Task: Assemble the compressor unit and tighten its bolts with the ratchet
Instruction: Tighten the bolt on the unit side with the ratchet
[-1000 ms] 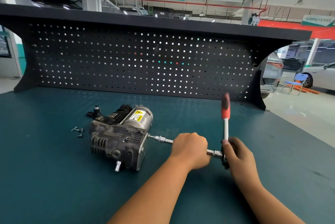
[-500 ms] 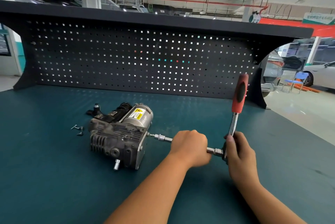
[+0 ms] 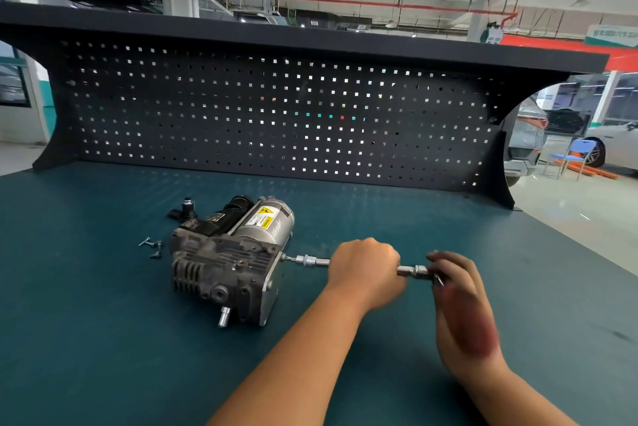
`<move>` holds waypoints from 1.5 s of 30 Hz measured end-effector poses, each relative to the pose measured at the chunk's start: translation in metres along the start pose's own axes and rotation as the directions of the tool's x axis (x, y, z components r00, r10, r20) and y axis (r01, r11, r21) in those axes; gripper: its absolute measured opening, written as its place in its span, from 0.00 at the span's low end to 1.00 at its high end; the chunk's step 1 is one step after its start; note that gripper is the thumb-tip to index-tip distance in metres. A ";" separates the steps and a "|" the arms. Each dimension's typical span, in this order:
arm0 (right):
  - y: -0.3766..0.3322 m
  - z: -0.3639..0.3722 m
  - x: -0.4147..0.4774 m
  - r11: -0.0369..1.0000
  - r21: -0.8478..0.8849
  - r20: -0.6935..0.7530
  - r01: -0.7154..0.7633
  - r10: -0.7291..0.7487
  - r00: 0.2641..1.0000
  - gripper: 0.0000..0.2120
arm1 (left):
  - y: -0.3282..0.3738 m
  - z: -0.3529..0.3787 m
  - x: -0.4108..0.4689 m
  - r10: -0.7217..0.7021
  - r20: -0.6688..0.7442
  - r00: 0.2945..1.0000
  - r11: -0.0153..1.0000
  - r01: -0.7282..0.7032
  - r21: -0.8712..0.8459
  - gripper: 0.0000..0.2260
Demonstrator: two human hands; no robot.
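While L hand (image 3: 366,270) fingers grip extension bar (image 3: 312,260) into compressor (image 3: 224,263), R hand (image 3: 459,291) fingers curl round ratchet (image 3: 436,279) (motion-blurred).

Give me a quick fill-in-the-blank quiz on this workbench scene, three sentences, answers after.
The warning label on the compressor is ___.
The loose screws lie on the mat to the compressor's ___ in view.
The left hand grips the extension bar while the right hand holds the ratchet, whose blurred handle is ___.
Missing words: yellow, left, red.
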State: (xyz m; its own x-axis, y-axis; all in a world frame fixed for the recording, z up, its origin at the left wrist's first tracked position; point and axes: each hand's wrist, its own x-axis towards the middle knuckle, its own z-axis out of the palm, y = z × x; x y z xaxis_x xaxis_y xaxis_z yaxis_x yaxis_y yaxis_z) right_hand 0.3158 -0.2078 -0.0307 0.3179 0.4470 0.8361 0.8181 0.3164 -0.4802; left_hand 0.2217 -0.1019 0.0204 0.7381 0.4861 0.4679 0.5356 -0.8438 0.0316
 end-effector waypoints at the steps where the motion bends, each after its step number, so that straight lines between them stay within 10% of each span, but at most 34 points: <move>1: -0.001 0.000 0.001 0.999 0.039 0.025 -0.019 0.018 1.000 0.13 | -0.001 0.000 0.001 -0.007 -0.008 1.000 1.000 0.007 -0.003 0.09; 12: 0.009 0.000 0.008 0.846 -0.045 -0.013 -0.531 0.531 0.847 0.16 | -0.001 0.006 -0.006 0.063 0.068 0.996 0.996 -0.068 0.065 0.15; 18: 0.007 -0.008 0.004 0.880 -0.029 -0.080 -0.474 0.471 0.879 0.08 | -0.002 0.007 -0.006 0.062 0.086 0.994 0.996 -0.068 0.063 0.12; 26: 0.009 -0.008 0.020 0.320 0.442 0.344 -0.838 0.803 0.488 0.16 | -0.001 0.002 -0.008 0.060 0.085 0.995 0.995 -0.066 0.069 0.10; 29: 0.012 -0.011 0.024 0.244 0.521 0.471 -0.818 0.717 0.514 0.17 | 0.000 0.002 -0.008 0.044 0.100 0.994 0.997 -0.050 0.061 0.09; 38: -0.011 -0.029 0.020 0.960 0.231 0.080 -0.160 0.145 0.986 0.08 | -0.002 0.004 -0.007 0.069 0.164 0.984 0.992 -0.085 0.092 0.06; 42: -0.010 -0.048 0.016 0.886 -0.073 0.219 0.458 -0.433 0.874 0.08 | -0.002 0.005 -0.005 0.074 0.177 0.981 0.992 -0.091 0.089 0.09; 45: -0.004 -0.046 0.020 0.758 -0.210 0.357 0.617 -0.528 0.771 0.06 | -0.003 0.007 -0.003 0.057 0.172 0.984 0.995 -0.070 0.073 0.08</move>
State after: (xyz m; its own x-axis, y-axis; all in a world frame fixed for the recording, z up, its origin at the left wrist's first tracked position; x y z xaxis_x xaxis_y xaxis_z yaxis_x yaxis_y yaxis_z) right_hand 0.3413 -0.2389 0.0002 -0.3578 0.4761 0.8033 0.9174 0.3397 0.2073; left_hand 0.2206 -0.0998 0.0127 0.8268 0.4691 0.3104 0.5111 -0.8570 -0.0661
